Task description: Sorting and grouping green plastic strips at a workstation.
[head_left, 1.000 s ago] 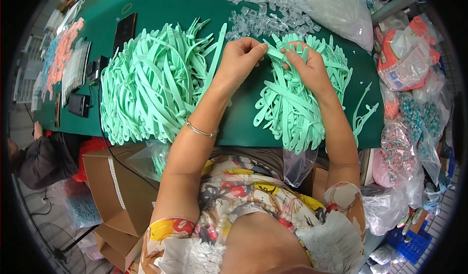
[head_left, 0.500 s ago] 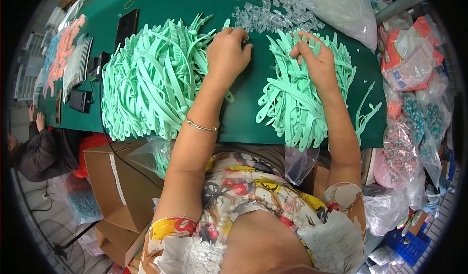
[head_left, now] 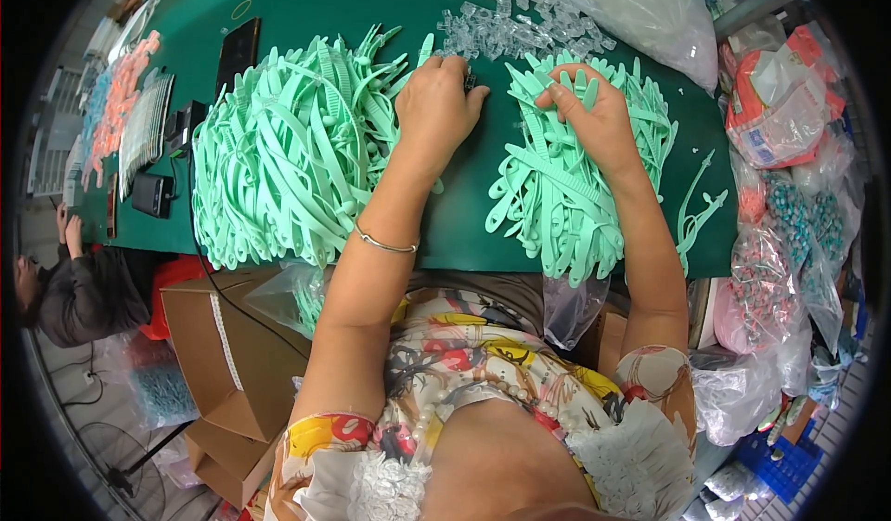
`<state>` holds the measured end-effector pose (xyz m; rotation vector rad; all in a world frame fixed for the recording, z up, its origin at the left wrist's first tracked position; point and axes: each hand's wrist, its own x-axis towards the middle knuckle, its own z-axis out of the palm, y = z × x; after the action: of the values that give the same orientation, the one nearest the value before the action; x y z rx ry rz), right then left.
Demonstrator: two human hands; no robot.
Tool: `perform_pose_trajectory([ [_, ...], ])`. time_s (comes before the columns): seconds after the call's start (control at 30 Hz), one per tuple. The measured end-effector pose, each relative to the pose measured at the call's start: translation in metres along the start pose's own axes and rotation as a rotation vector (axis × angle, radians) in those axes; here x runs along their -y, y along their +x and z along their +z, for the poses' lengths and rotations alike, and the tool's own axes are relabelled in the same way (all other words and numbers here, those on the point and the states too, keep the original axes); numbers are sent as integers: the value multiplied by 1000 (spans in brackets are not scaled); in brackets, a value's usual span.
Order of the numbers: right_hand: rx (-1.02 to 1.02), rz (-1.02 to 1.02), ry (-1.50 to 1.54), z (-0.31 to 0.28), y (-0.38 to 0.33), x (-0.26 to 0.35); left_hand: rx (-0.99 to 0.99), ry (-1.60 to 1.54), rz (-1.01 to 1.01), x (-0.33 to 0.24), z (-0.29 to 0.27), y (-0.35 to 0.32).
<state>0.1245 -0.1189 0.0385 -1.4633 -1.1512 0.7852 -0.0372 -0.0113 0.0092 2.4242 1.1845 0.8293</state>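
While left hand (head_left: 434,103) rests palm-down, fingers curled at edge of big mint strap heap (head_left: 288,154), I see right hand (head_left: 594,117) pinching one strap atop smaller pile (head_left: 566,196) on green tabletop (head_left: 464,233). Step, I judge: sorting straps. Next calls for lifting single strap free.

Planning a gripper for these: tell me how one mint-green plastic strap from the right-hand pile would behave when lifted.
Probably floppy: the mint-green straps curve and drape over each other. Likely light, since each is thin and narrow. It may snag, because the pile under the right hand is tangled, so neighbours could lift too.
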Motion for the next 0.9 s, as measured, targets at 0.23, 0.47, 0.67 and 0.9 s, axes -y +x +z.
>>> perform_pose_trajectory([
  [0.23, -23, 6, -42, 0, -1, 2, -51, 73, 37, 3, 7, 0],
  [0.47, -28, -9, 20, 1, -1, 6, -52, -474, 98, -22, 0, -3],
  [0.67, 9, 26, 81, -1, 0, 7, -102, -575, 180, -30, 4, -4],
  [0.9, 5, 25, 75, -1, 0, 5, -139, -556, 219, -31, 3, -5],
])
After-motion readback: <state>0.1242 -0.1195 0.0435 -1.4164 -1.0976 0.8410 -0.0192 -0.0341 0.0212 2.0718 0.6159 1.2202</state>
